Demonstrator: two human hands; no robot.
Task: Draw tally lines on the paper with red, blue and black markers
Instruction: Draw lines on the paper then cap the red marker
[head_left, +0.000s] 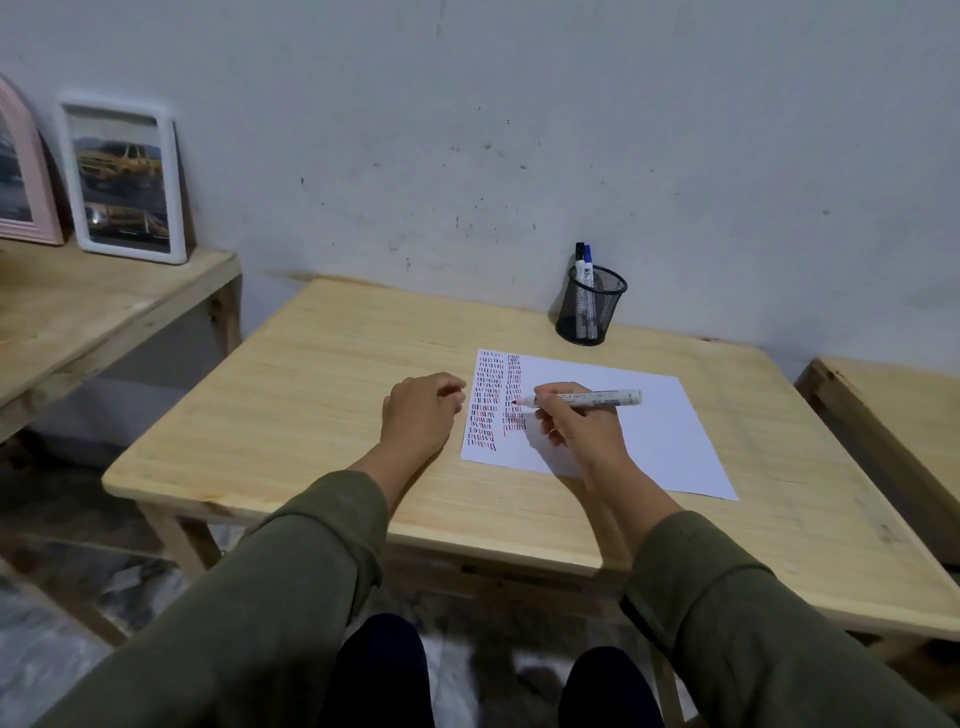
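Note:
A white sheet of paper (649, 431) lies on the wooden table (322, 395). Its left part carries two columns of short red, blue and black tally lines (491, 400). My right hand (576, 426) grips a white marker with a red tip (587, 399), held almost level, its tip just above the second column. My left hand (421, 410) rests on the table at the paper's left edge, fingers curled, holding nothing. A black and a blue marker (584, 270) stand in a black mesh cup (589, 306) near the wall.
A second wooden table (78, 312) at the left holds a white picture frame (124, 179) and a pink frame (21, 171) leaning on the wall. Another wooden surface (893, 410) stands at the right. The wall runs right behind the cup.

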